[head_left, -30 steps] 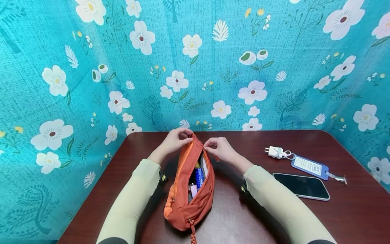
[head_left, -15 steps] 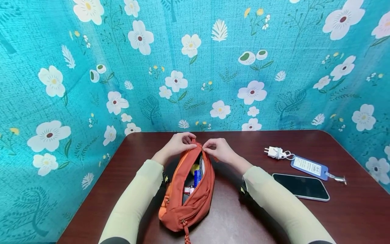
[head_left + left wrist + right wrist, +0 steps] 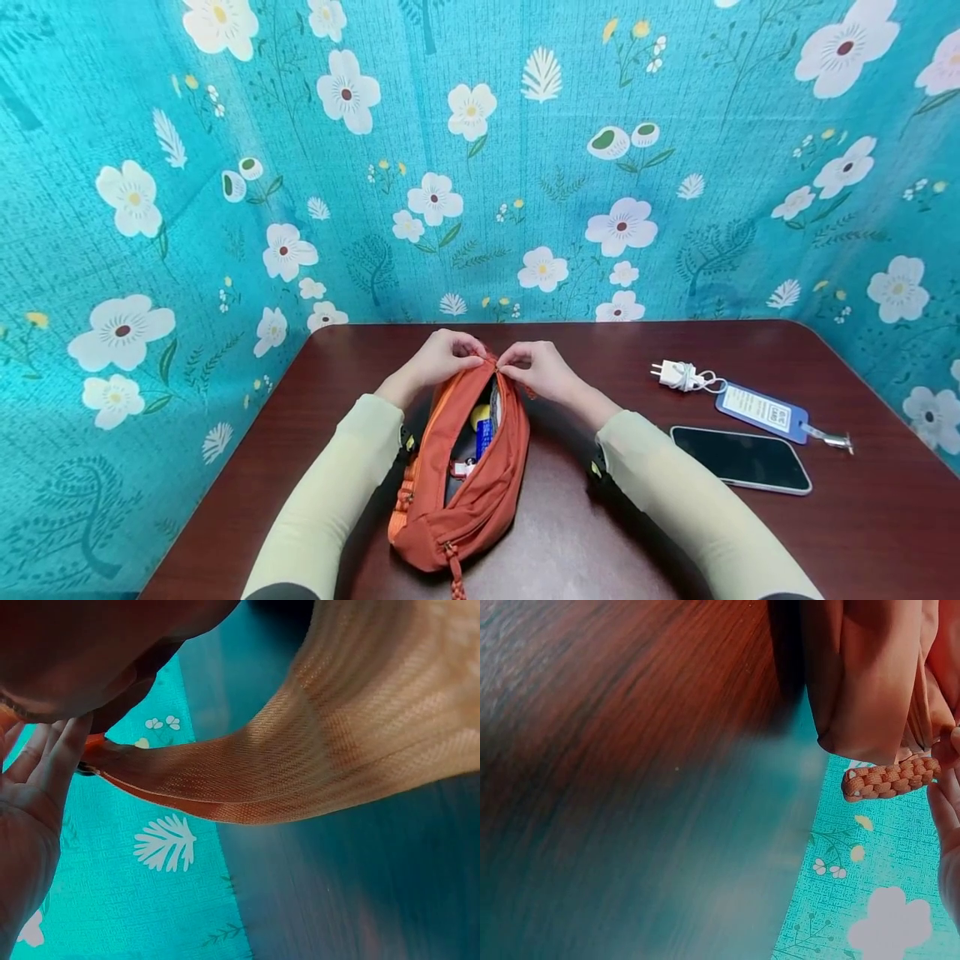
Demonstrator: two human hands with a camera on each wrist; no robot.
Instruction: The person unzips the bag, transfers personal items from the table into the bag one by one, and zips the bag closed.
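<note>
An orange-red zippered bag (image 3: 498,496) stands lengthwise on the table, its top zip gaping. Inside the opening show a blue printed item (image 3: 483,437), something yellow (image 3: 478,416) and a small red-and-white piece (image 3: 462,469). My left hand (image 3: 441,360) pinches the bag's far end between thumb and fingers. Right beside it, my right hand (image 3: 543,368) pinches the zip at its far end, where the slider itself is hidden by the fingertips. In the right wrist view a braided zipper pull (image 3: 891,778) hangs by that hand. A wide orange strap (image 3: 225,772) crosses the left wrist view.
To the right on the dark wooden table (image 3: 585,533) lie a phone (image 3: 741,458), a blue card holder (image 3: 763,410) with a metal clip, and a white charger (image 3: 678,375) with its cable wound up. A flowered turquoise cloth (image 3: 420,275) hangs behind the table.
The bag's near end has swung slightly left, and its opening looks narrower at the far end. My left hand has shifted right, nearer the right hand, which has barely moved.
</note>
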